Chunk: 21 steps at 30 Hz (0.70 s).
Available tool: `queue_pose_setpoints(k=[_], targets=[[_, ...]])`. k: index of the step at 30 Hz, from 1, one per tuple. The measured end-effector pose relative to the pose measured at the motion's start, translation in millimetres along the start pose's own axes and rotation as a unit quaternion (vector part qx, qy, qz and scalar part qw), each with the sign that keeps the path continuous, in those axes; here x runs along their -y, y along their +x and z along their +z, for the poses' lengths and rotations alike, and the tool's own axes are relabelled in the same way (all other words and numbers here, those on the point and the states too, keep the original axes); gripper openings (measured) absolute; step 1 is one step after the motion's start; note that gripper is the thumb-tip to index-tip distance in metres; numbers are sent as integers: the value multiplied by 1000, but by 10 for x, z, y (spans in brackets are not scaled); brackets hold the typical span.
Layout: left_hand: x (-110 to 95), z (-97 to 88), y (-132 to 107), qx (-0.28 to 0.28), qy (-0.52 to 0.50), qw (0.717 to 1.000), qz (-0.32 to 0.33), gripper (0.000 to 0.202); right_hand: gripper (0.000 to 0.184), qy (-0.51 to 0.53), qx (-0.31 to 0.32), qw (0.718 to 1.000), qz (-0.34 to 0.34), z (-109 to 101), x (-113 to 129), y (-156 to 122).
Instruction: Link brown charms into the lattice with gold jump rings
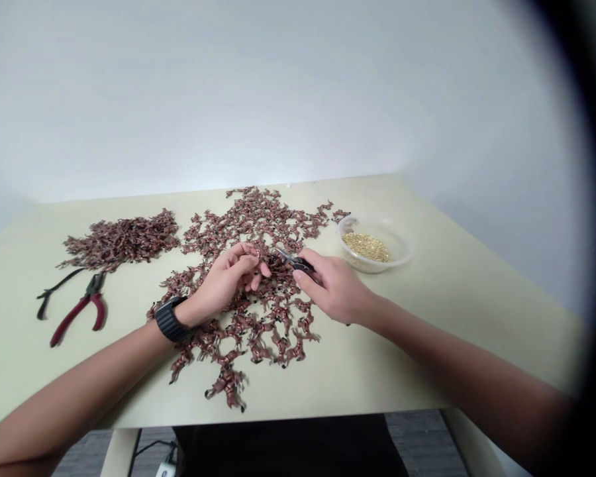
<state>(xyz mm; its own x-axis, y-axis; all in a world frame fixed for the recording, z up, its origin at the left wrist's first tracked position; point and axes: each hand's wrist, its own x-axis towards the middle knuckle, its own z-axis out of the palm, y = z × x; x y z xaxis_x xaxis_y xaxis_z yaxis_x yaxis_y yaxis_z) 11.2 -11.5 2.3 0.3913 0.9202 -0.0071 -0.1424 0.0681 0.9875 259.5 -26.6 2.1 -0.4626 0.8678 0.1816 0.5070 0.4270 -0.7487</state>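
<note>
Reddish-brown animal figures (279, 346) lie spread from 6 o'clock; at centre, work appears under way, the left grip (226, 278) seemingly pinching one, the right grip (338, 288) closed around black-handled metal pliers (302, 264); gold pieces (366, 247) remain in the clear plastic bowl (402, 252) at 3 o'clock, finished share indeterminable.

Brown animal figurines (279, 285) (glossy, black-tipped) spread loosely; dark-handled pliers (302, 264) above, tips pointing left.

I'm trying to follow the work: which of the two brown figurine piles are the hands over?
The larger pile, spread loosely across the middle of the table; the other pile is smaller, heaped tightly, and lies farther left.
</note>
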Motion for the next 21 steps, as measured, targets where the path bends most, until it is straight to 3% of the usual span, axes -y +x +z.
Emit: queue_pose_setpoints(k=[3, 9, 17, 21], targets=[[16, -40, 25, 5, -65, 998, -27, 9, 29, 2, 7, 1000, -3, -15, -18, 3], [24, -18, -5, 78, -107, 990, -45, 8, 26, -13, 30, 999, -41, -31, 10, -10], [-8, 90, -115, 127, -176, 972, -87, 5, 24, -147, -71, 971, -172, 34, -96, -1], [-53, 107, -147, 133, -215, 961, -109, 10, 28, -186, -78, 959, -201, 35, -135, 16]])
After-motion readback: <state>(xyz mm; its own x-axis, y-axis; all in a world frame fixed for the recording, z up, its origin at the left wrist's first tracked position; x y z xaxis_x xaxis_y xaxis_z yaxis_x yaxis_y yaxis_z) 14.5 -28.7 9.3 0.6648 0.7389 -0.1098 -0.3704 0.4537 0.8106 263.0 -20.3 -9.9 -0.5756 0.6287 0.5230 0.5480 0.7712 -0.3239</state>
